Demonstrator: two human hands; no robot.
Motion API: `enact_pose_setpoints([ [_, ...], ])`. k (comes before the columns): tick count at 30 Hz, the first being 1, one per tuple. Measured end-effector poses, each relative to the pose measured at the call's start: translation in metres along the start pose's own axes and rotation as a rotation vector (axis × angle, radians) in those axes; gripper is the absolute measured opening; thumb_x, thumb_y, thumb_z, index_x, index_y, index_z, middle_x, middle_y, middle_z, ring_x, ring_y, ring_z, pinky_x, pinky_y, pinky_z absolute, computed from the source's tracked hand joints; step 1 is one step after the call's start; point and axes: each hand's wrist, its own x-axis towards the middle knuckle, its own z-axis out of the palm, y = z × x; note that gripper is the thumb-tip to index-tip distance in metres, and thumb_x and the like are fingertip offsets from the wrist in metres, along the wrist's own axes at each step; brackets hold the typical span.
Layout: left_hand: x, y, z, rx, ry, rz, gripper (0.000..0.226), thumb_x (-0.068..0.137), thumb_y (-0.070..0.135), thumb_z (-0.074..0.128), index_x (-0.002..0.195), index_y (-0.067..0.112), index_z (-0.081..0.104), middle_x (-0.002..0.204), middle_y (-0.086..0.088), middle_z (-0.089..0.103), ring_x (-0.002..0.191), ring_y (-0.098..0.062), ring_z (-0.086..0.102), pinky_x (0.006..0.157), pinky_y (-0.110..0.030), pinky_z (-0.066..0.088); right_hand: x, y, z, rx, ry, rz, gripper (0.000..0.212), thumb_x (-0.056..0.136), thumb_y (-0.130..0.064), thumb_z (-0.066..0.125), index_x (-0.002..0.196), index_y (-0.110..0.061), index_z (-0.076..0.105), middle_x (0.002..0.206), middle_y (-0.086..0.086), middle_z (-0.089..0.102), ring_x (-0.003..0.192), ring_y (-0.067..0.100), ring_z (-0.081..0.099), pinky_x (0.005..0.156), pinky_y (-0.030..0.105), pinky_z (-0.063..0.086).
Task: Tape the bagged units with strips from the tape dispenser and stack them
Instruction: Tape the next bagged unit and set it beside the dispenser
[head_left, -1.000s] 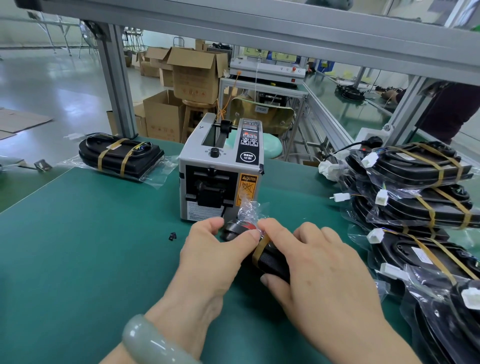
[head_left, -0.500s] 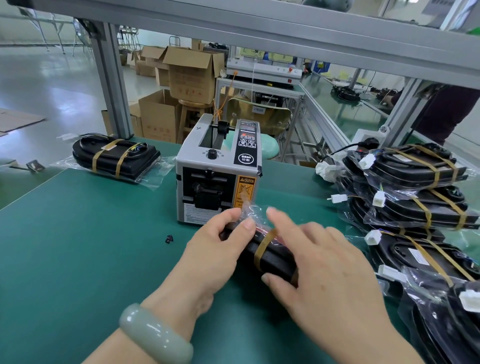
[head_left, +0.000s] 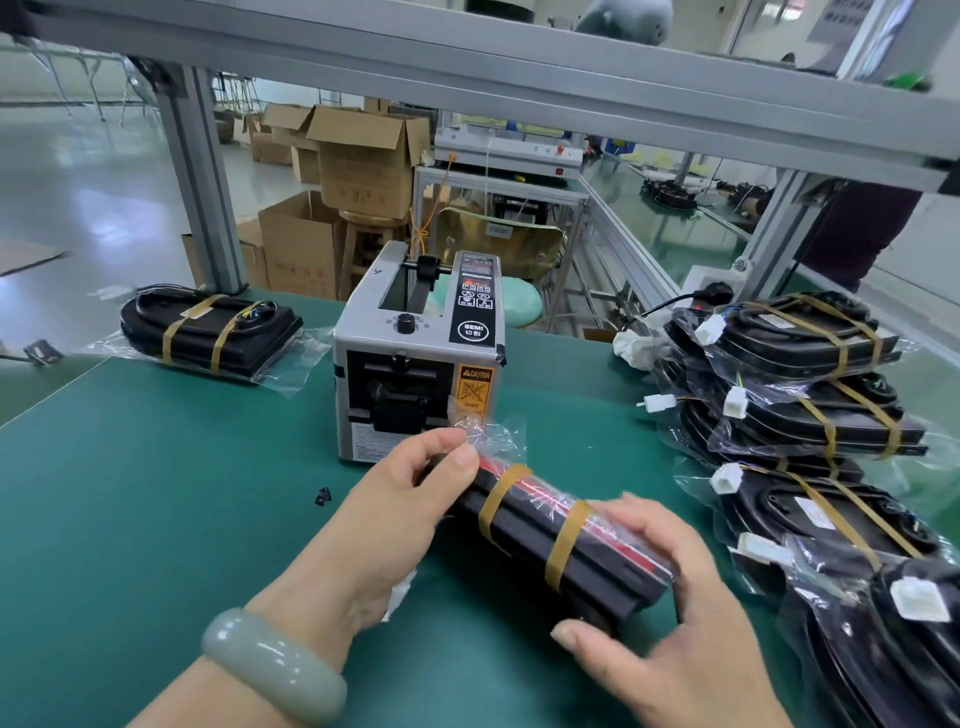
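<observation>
Bagged unit held on edge low over the bench, just in front of the tape dispenser; whether its lower edge touches the bench cannot be told. The left hand takes the far end beside the gathered bag mouth, thumb and fingers curled round it, so its grip is clamped on the unit. The right hand, slightly blurred, cups the near end with fingers over the top and thumb beneath, its grip likewise clamped on the unit.

Two tan bands cross the upper edge: the first strip near the left hand, the second strip nearer the right.

The step in hand appears to be seating the strips before stacking. Done well, each strip end is rubbed flat against the film so that no corner lifts, and the loose plastic is folded under rather than left bunched. The unit is then best carried with both hands to the stack of taped units at the right and laid square on those below, since a skewed layer could slide. A single taped unit lies well apart at the far left.
</observation>
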Motion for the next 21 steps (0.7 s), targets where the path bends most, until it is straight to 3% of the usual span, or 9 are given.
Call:
enact_pose_setpoints([
  [3, -0.002, 0.000, -0.004, 0.044, -0.025, -0.009, 0.035, 0.083, 0.045, 0.060, 0.117, 0.035, 0.060, 0.109, 0.011, 0.069, 0.101, -0.005, 0.062, 0.088, -0.025, 0.045, 0.003, -0.004, -0.004, 0.010, -0.021, 0.026, 0.084, 0.041, -0.023, 0.091, 0.110, -0.052, 0.054, 0.104, -0.034, 0.063, 0.099, -0.014, 0.057, 0.081, -0.004, 0.034],
  [5, -0.002, 0.003, -0.005, 0.054, 0.056, 0.007, 0.046, 0.077, 0.052, 0.062, 0.117, 0.030, 0.061, 0.108, 0.012, 0.068, 0.099, -0.002, 0.062, 0.087, -0.023, 0.045, 0.008, -0.014, -0.009, -0.042, 0.049, 0.024, 0.076, 0.040, -0.033, 0.086, 0.106, -0.053, 0.055, 0.096, -0.036, 0.063, 0.088, -0.017, 0.059, 0.075, -0.006, 0.033],
  [8, 0.005, 0.013, -0.010, 0.017, 0.312, 0.057, 0.024, 0.083, 0.045, 0.063, 0.093, 0.024, 0.068, 0.085, 0.013, 0.071, 0.084, -0.005, 0.064, 0.069, -0.024, 0.048, 0.014, -0.024, -0.014, -0.146, 0.207, 0.035, 0.065, 0.037, -0.057, 0.068, 0.101, -0.047, 0.055, 0.096, -0.035, 0.061, 0.083, -0.019, 0.056, 0.072, -0.008, 0.032],
  [10, 0.012, 0.020, -0.014, -0.036, 0.417, 0.036, 0.013, 0.089, 0.031, 0.063, 0.082, 0.022, 0.068, 0.072, 0.008, 0.069, 0.067, -0.009, 0.062, 0.059, -0.024, 0.045, 0.015, -0.027, -0.012, -0.194, 0.277, 0.071, 0.061, 0.037, -0.060, 0.064, 0.095, -0.040, 0.059, 0.088, -0.023, 0.065, 0.081, -0.008, 0.060, 0.072, 0.001, 0.039],
  [12, 0.019, 0.027, -0.017, -0.094, 0.455, -0.020, 0.013, 0.089, 0.024, 0.064, 0.077, 0.019, 0.066, 0.068, 0.004, 0.066, 0.057, -0.008, 0.056, 0.052, -0.022, 0.043, 0.015, -0.030, -0.005, -0.238, 0.299, 0.082, 0.059, 0.038, -0.058, 0.067, 0.093, -0.038, 0.061, 0.084, -0.018, 0.065, 0.080, 0.002, 0.061, 0.074, 0.016, 0.046],
  [16, 0.027, 0.035, -0.018, -0.156, 0.486, -0.099, 0.016, 0.088, 0.024, 0.065, 0.074, 0.019, 0.059, 0.063, 0.003, 0.059, 0.047, -0.005, 0.050, 0.041, -0.017, 0.040, 0.012, -0.031, 0.009, -0.304, 0.243, 0.022, 0.056, 0.040, -0.048, 0.075, 0.093, -0.041, 0.059, 0.088, -0.022, 0.059, 0.081, 0.001, 0.053, 0.074, 0.005, 0.037],
  [21, 0.031, 0.041, -0.019, -0.215, 0.458, -0.181, 0.021, 0.088, 0.026, 0.066, 0.073, 0.015, 0.058, 0.053, 0.006, 0.057, 0.036, -0.001, 0.049, 0.033, -0.011, 0.036, 0.013, -0.031, 0.012, -0.328, 0.216, -0.037, 0.054, 0.041, -0.044, 0.076, 0.092, -0.036, 0.061, 0.085, -0.025, 0.057, 0.079, 0.003, 0.050, 0.076, 0.005, 0.034],
])
